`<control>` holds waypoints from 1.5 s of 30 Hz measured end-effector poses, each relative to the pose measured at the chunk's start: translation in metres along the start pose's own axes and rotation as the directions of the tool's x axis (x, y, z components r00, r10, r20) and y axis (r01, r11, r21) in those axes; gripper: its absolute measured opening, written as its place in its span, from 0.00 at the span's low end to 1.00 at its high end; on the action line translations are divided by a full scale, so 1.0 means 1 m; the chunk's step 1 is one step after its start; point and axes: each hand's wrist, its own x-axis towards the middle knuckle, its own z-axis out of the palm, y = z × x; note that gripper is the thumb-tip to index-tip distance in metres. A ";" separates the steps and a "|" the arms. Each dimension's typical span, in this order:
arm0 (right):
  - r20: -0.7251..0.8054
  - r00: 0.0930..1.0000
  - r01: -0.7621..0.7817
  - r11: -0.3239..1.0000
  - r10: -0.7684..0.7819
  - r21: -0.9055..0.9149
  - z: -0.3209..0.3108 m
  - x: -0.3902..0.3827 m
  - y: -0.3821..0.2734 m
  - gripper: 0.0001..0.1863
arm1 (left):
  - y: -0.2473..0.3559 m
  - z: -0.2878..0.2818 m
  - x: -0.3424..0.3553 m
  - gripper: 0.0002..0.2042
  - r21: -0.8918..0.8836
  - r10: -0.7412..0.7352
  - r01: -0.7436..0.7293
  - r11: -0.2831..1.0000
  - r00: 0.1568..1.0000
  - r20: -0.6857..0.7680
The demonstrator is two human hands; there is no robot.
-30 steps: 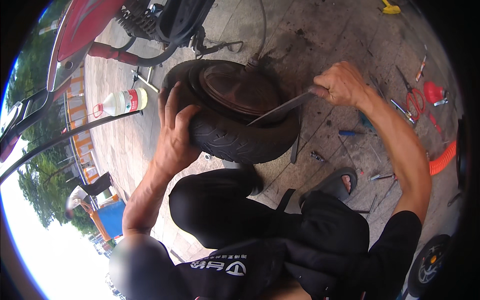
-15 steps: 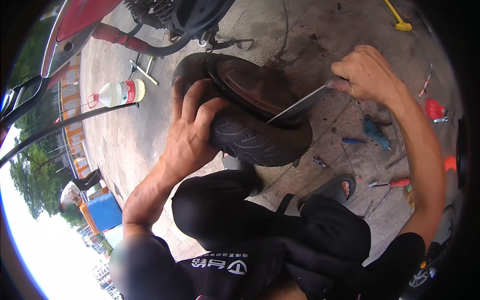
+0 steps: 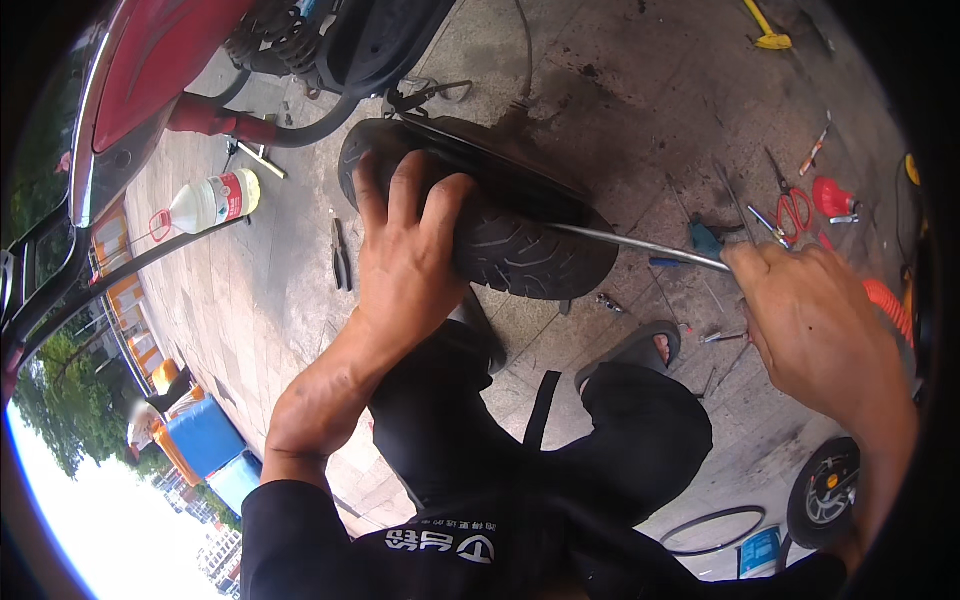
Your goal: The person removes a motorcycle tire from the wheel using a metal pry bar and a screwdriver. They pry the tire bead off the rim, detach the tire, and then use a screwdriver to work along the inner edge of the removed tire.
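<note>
A black tyre (image 3: pixel 530 255) on a wheel stands tilted on the paving in front of me. My left hand (image 3: pixel 410 240) is closed over its tread, the fingers spread across the top and the thumb hidden. Gripped in my right hand (image 3: pixel 815 325) is a long metal tyre lever (image 3: pixel 650 245); its far end sits at the tyre's edge against the rim. My fist hides the lever's handle end.
A red vehicle (image 3: pixel 165 70) stands at the upper left beside a clear jug (image 3: pixel 215 198). Pliers (image 3: pixel 341 258) lie left of the wheel. To the right are red-handled scissors (image 3: pixel 795 212), a red cup-like part (image 3: pixel 835 198) and another wheel (image 3: pixel 828 490). A person works beside a blue box (image 3: pixel 205 438).
My right hand has swung down, right and nearer to me, bringing the lever to a flatter angle. The wheel has tipped so its face shows less. My left hand stays on the tyre.
</note>
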 end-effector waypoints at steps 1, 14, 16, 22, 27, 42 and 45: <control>0.241 0.971 -0.044 0.978 -0.007 0.205 -0.012 -0.006 0.012 0.17 | 0.004 0.000 0.007 0.29 -0.011 -0.019 0.019 1.000 1.000 -0.003; 0.340 0.899 -0.256 -0.299 0.276 0.919 0.034 -0.047 -0.069 0.14 | 0.039 0.007 0.011 0.31 -0.098 -0.276 0.284 0.954 0.957 0.087; 0.353 0.879 -0.238 -0.346 0.321 0.908 0.037 -0.049 -0.087 0.14 | 0.036 0.006 0.013 0.31 -0.104 -0.283 0.292 0.951 0.954 0.097; 0.164 0.828 -0.081 -0.175 0.536 0.981 0.044 -0.035 -0.140 0.20 | 0.033 0.012 0.023 0.33 -0.104 -0.314 0.325 0.940 0.943 0.108; 0.235 0.729 -0.095 -0.244 0.643 0.965 0.051 -0.022 -0.177 0.18 | 0.038 0.018 0.031 0.31 -0.047 -0.364 0.380 0.924 0.910 0.200; 0.168 0.609 -0.041 -0.181 0.775 0.983 0.062 0.024 -0.184 0.16 | 0.061 0.011 0.077 0.33 0.107 -0.458 0.447 0.888 0.836 0.303; 0.253 0.656 -0.172 -0.185 0.711 0.967 0.045 0.017 -0.146 0.15 | 0.060 -0.005 0.097 0.32 0.167 -0.446 0.416 0.894 0.784 0.433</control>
